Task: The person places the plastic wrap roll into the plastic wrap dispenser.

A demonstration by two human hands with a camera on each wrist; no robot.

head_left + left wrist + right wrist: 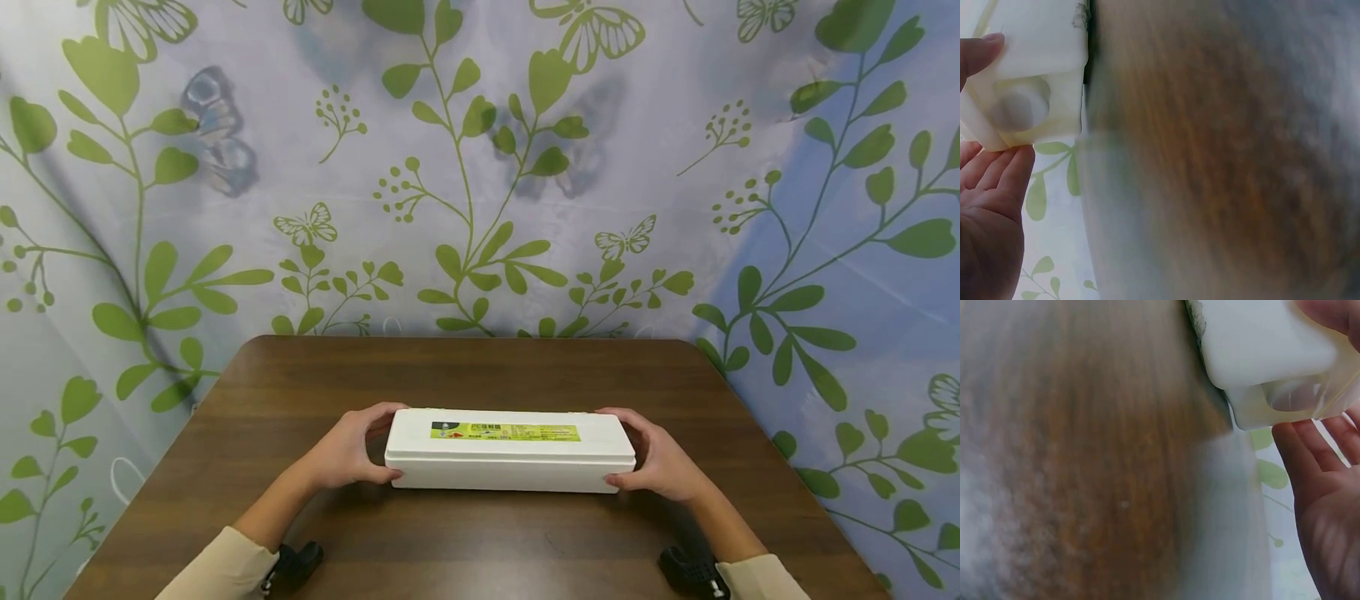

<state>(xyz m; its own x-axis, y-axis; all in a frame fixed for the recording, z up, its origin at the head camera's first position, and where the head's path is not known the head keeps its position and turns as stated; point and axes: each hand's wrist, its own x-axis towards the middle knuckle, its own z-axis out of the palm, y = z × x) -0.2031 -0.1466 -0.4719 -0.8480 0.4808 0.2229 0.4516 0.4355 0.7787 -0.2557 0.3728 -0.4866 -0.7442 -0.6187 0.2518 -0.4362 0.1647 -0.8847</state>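
Note:
A long white plastic box with a green-yellow label on its lid lies across the middle of the brown wooden table. My left hand grips its left end, thumb on the near side and fingers over the far edge. At the other end my right hand grips it the same way. The left wrist view shows the box's end with a round recess, held between thumb and fingers. In the right wrist view the box's other end sits just above my fingers.
A curtain printed with green leaves and butterflies hangs behind and around the table. The table's left and right edges slope toward me. Dark wrist-camera mounts show by both sleeves.

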